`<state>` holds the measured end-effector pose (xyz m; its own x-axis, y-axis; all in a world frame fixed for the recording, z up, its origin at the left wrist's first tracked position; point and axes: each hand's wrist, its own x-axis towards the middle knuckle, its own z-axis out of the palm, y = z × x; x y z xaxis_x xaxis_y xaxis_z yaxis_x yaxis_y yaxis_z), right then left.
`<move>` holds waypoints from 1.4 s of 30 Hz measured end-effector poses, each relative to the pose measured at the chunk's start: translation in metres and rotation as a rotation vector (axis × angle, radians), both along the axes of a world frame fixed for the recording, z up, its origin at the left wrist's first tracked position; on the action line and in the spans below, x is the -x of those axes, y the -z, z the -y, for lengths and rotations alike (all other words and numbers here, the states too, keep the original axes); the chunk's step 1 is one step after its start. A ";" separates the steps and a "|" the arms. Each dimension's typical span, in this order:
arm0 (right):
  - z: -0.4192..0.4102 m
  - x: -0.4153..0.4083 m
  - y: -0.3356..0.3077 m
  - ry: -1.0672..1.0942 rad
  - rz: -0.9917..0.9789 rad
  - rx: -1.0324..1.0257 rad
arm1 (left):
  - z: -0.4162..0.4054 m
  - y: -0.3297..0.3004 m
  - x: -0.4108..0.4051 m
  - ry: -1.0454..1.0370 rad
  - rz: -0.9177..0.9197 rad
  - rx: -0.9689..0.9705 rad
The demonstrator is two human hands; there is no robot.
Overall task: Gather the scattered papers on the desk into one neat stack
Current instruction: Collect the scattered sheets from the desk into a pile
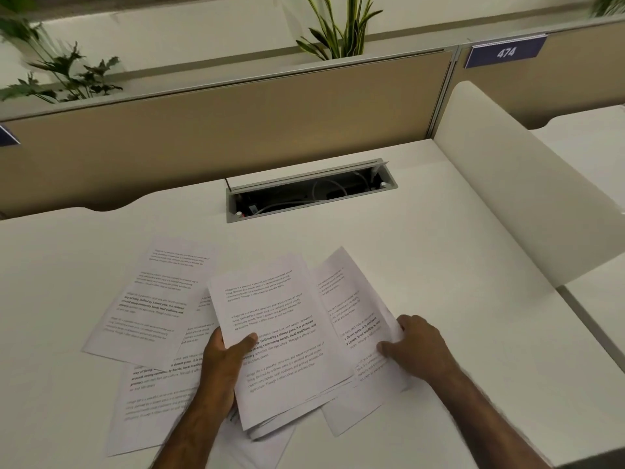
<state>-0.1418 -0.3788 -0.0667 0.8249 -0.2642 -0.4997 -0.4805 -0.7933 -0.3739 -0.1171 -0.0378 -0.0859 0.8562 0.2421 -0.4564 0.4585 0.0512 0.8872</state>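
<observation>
The left hand (220, 363) grips the sheet bundle (287, 333) at its left edge, thumb on top, fingers curled beneath. The right hand (416, 350) pinches the right-hand sheet (351, 299) at its edge. Loose printed sheets (152, 299) lie overlapped on the white desk (439, 248), left of the bundle.

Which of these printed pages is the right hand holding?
The far-right sheet, pinched near its outer edge by the right hand. The left hand grips the middle bundle instead.
</observation>
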 end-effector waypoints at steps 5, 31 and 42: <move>0.027 -0.003 -0.013 0.085 0.137 -0.179 | -0.001 0.002 -0.003 0.007 -0.046 0.039; 0.085 -0.025 -0.084 0.275 0.681 -0.618 | 0.042 -0.004 -0.022 0.054 -0.093 0.055; -0.029 -0.014 0.013 0.248 0.376 -0.532 | 0.058 -0.013 -0.023 0.107 -0.074 0.065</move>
